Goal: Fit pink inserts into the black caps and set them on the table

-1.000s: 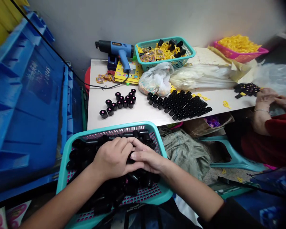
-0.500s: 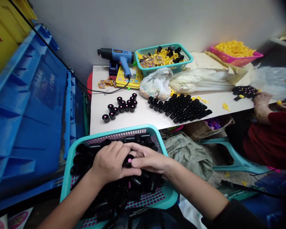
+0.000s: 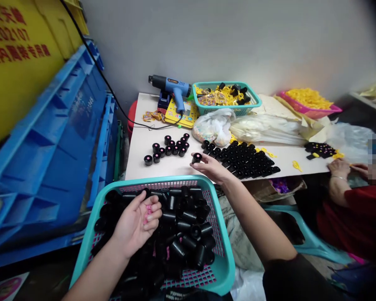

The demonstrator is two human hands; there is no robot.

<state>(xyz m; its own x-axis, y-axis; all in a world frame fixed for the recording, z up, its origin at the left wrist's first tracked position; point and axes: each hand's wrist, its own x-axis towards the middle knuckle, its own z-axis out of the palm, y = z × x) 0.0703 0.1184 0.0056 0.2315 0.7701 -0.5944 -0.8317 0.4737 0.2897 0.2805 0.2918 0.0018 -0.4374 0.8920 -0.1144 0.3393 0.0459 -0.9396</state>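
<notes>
Our right grip (image 3: pixel 211 168) pinches a black cylinder (image 3: pixel 196 158), pink-dotted end up, just right of the pink-dotted group (image 3: pixel 175 149) on the bench (image 3: pixel 171 169); our left hand (image 3: pixel 135 223), loosely curled, cradles pink pieces (image 3: pixel 147 213).

Has drawn left hand (image 3: pixel 134 228) away from right hand (image 3: pixel 215 168) and turned its palm up, baring pink pieces (image 3: pixel 147 213). Has moved a black cylinder (image 3: pixel 197 158) from above the turquoise basket (image 3: pixel 156 181) forward to the white table (image 3: pixel 175 168).

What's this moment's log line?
left hand: cups pink pieces over teal basket | right hand: holds pink-centred black cap | teal basket: black cylinders | table: similar caps standing
</notes>
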